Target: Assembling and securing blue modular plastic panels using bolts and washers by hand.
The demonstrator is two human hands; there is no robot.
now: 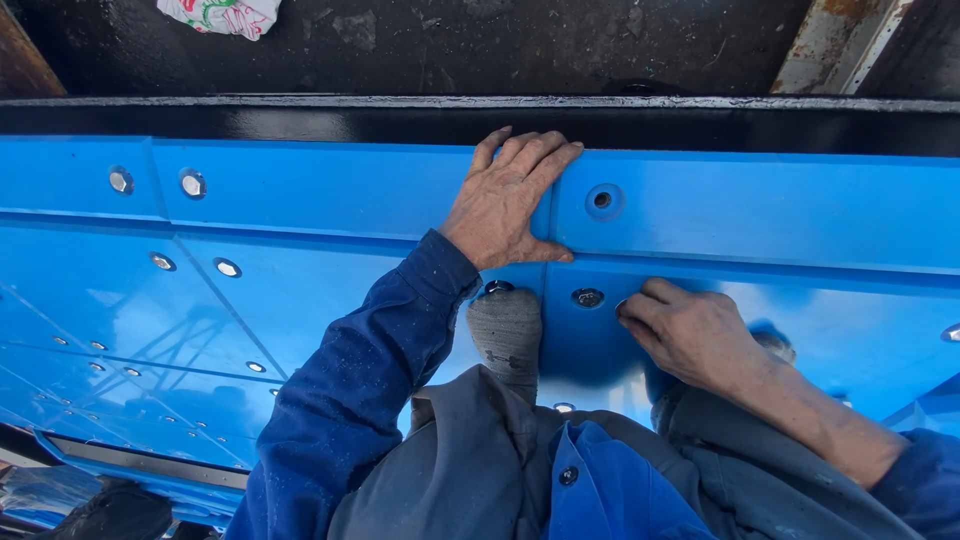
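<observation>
My left hand (507, 200) lies flat, fingers spread, on the upper blue plastic panel (300, 185), across the seam between two panel pieces. My right hand (690, 335) rests on the lower blue panel (850, 330), its fingertips curled just right of a metal bolt head (587, 297); whether it pinches anything small I cannot tell. Another bolt (497, 288) sits under my left wrist. An empty round bolt hole (603, 200) shows right of my left hand. My grey-socked foot (507, 335) presses on the panel between my arms.
A black steel rim (300, 118) runs along the top of the blue lining. Beyond it lies a dark floor with a crumpled white rag (222, 14). Several bolt heads (192, 184) dot the panels at left. A rusty beam (835, 40) stands top right.
</observation>
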